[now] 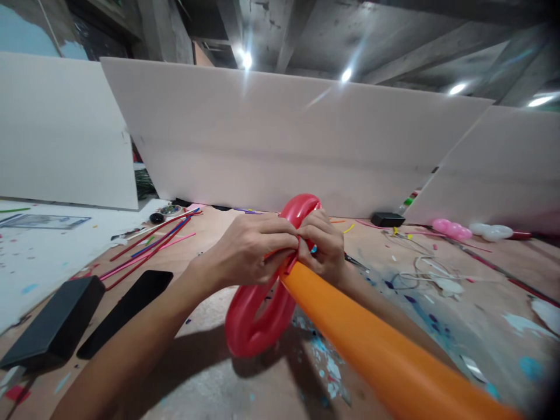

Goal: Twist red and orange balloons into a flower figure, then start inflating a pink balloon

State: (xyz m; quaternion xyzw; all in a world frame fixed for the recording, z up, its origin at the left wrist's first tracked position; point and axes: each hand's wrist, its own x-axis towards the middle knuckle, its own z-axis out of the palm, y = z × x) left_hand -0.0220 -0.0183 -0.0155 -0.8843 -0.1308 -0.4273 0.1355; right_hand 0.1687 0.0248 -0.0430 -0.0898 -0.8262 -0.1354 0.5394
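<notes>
Above the middle of the table, my two hands meet at the joint of two long twisting balloons. The red balloon (258,332) is bent into two loops, one rising behind my fingers and one hanging below them. From the joint, an orange balloon (350,338) stretches toward the lower right, close to the camera. My left hand (249,245) is closed on the pinched middle of the red balloon. On the other side, my right hand (321,242) is closed on the same spot, thumb and fingers pressed together. The fingers partly hide the joint itself.
Left lie a black box (52,321) with a cable, a flat black slab (126,315) and several uninflated balloons (153,245). Scissors (356,262) rest behind my right hand. Pink balloon bubbles (452,229) and a small black box (387,219) sit near the white panels (284,140).
</notes>
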